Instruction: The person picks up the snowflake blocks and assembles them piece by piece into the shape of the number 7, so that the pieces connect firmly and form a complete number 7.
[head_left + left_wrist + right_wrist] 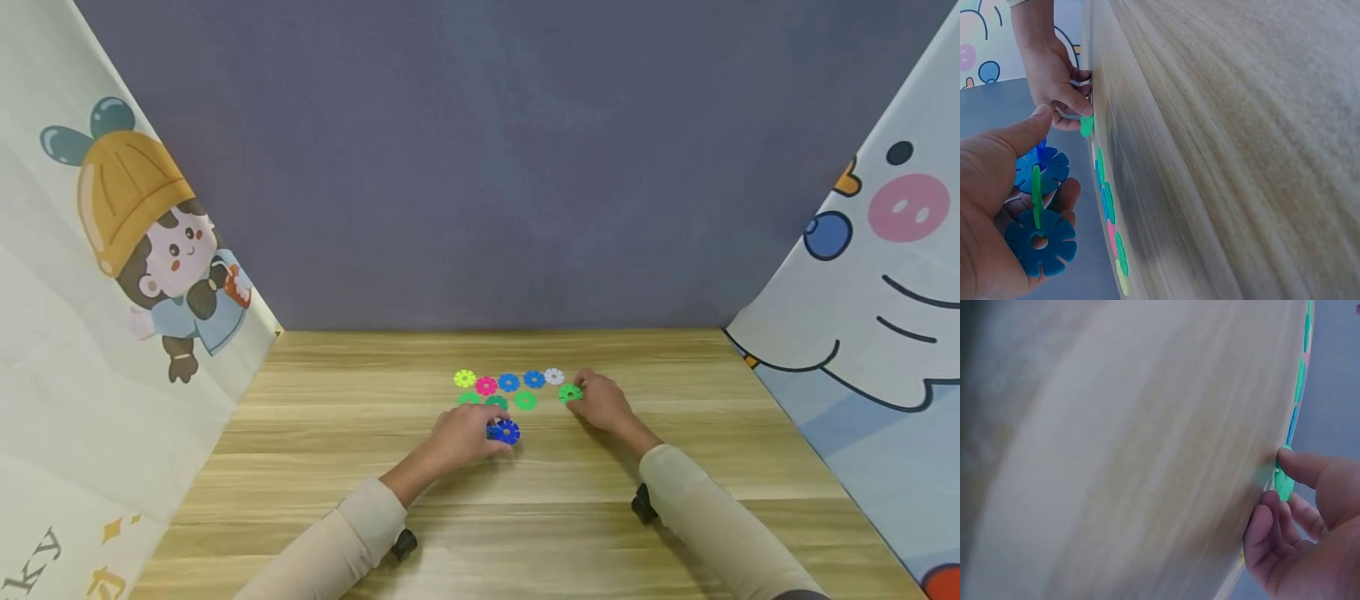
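Note:
My left hand (487,435) grips a small assembly (505,431) of two blue snowflake discs (1041,242) joined by a green disc (1036,192) slotted between them, low over the wooden table (337,467). My right hand (583,392) pinches a green disc (570,392) that lies on the table, thumb and fingers curled at its edge (1283,482). Between and behind the hands lie loose discs: yellow-green (465,378), pink (486,385), two blue (521,381), white (553,376), and three green (497,402).
A grey backdrop (480,167) closes the far edge of the table. Cartoon-printed cloth panels stand on the left (112,292) and right (885,333). Bare wood stretches on both sides of the disc cluster and toward me.

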Tool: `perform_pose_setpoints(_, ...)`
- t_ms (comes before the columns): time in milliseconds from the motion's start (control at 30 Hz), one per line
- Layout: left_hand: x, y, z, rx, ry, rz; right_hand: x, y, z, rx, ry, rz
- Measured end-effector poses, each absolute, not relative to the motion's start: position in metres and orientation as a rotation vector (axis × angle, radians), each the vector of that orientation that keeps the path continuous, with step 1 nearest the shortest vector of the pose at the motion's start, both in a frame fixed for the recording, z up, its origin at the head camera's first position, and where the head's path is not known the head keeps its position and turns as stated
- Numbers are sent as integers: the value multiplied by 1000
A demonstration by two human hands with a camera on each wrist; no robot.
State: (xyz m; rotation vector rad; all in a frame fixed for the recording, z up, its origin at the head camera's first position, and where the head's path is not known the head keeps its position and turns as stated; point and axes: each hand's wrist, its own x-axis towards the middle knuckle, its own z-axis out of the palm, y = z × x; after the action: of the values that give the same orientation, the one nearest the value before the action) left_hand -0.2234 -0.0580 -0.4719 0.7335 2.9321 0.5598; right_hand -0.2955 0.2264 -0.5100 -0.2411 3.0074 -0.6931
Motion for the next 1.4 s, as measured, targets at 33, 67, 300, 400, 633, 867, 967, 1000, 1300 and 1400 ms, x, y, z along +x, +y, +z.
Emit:
perform_pose_setpoints(33,-223,-58,-472,735,2933,559,-295,227,-509,-235,3007,-709)
perform_pose_setpoints(67,-223,-58,-472,732,2933,559,-295,227,-508,-231,3007,-725)
perform_pose_setpoints(300,-223,-59,-471,728,2933,568,-291,230,-504,-227,3026,-749)
perform_pose_setpoints(400,-223,-59,-471,725,2931,565,-288,230,-504,-258,3046,-773)
perform_pose_setpoints(633,-223,-58,-471,721,2932,575,-278,230,-505,-406,3013,-885)
perform_pose_setpoints(867,-223,-58,-470,713,2937,597,-263,220,-501,-570,2887,-997)
perform_pose_setpoints(967,-223,-58,-470,715,2946,609,-258,215,-499,-645,2806,-1063)
perform_pose_setpoints(1000,-223,-58,-470,716,2951,605,-256,214,-499,-673,2786,-1081)
perform_pose_setpoints(1300,-224,-57,-470,722,2960,605,-246,202,-499,-866,2791,-1131)
perform_pose_setpoints(1400,-224,-57,-471,729,2959,608,-244,200,-500,-914,2808,-1115)
